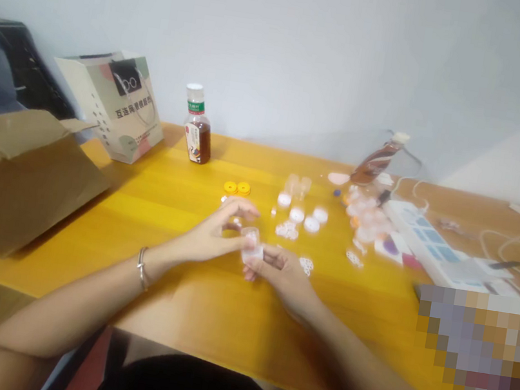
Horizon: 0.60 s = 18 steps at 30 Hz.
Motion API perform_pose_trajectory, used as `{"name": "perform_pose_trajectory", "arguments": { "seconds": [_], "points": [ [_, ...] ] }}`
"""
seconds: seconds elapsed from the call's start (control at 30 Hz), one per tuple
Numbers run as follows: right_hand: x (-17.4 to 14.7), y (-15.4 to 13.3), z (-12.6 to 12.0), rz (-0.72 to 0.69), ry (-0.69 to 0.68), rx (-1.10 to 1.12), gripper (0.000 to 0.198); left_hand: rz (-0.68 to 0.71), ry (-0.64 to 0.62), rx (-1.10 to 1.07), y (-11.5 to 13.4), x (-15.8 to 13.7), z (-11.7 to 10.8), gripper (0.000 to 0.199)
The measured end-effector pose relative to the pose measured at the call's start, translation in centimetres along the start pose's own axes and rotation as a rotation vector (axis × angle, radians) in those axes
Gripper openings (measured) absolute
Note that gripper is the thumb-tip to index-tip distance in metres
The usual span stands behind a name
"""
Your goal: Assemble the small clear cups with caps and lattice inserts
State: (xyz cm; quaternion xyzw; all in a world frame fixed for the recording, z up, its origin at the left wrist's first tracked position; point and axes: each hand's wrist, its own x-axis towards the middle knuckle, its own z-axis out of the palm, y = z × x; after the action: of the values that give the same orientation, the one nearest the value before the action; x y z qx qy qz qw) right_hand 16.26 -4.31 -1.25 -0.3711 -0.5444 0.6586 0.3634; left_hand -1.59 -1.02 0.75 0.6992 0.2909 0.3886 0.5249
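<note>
My right hand (283, 275) grips a small clear plastic container (252, 246) between thumb and fingers, a little above the table. My left hand (218, 231) is at its left side, fingers apart and stretched out, its thumb against or just in front of the container. Blur hides what is inside it. Just beyond my hands lie two yellow discs (237, 188), several round white pieces (297, 215), a heap of small white rings (287, 229), and clear cups (298, 186). More white openwork pieces (306, 266) lie beside my right hand.
A bottle of dark red drink (200, 130) stands near the wall, and a brown bottle (379, 159) leans at right. A paper bag (121, 106) and an open cardboard box (27, 180) occupy the left. On the right are a pile of pale pieces (368, 216), a power strip (422, 239) and cables.
</note>
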Motion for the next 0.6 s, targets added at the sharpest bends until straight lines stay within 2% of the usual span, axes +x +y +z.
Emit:
{"name": "perform_pose_trajectory", "arguments": {
  "seconds": [0.03,0.13,0.27,0.4,0.5,0.6],
  "points": [
    [0.0,0.0,0.0,0.001,-0.001,-0.005,0.014,0.010,-0.002,0.010,0.1,0.0,0.0,0.029],
    [0.0,0.0,0.1,0.006,-0.008,0.002,0.015,0.025,-0.116,-0.019,0.4,0.0,-0.1,0.027],
    [0.1,0.1,0.0,0.007,0.003,-0.011,0.016,0.039,-0.045,0.230,0.6,0.1,-0.7,0.024],
    [0.1,0.1,0.1,0.015,0.013,-0.024,0.018,0.016,-0.216,0.223,0.7,0.1,-1.4,0.030],
    [0.1,0.0,0.1,0.010,0.028,-0.055,0.019,0.029,-0.157,0.278,0.9,0.0,-1.4,0.032],
    [0.1,-0.1,0.2,0.004,0.042,-0.069,0.019,0.043,-0.218,0.275,1.1,0.0,-1.2,0.027]
  ]
}}
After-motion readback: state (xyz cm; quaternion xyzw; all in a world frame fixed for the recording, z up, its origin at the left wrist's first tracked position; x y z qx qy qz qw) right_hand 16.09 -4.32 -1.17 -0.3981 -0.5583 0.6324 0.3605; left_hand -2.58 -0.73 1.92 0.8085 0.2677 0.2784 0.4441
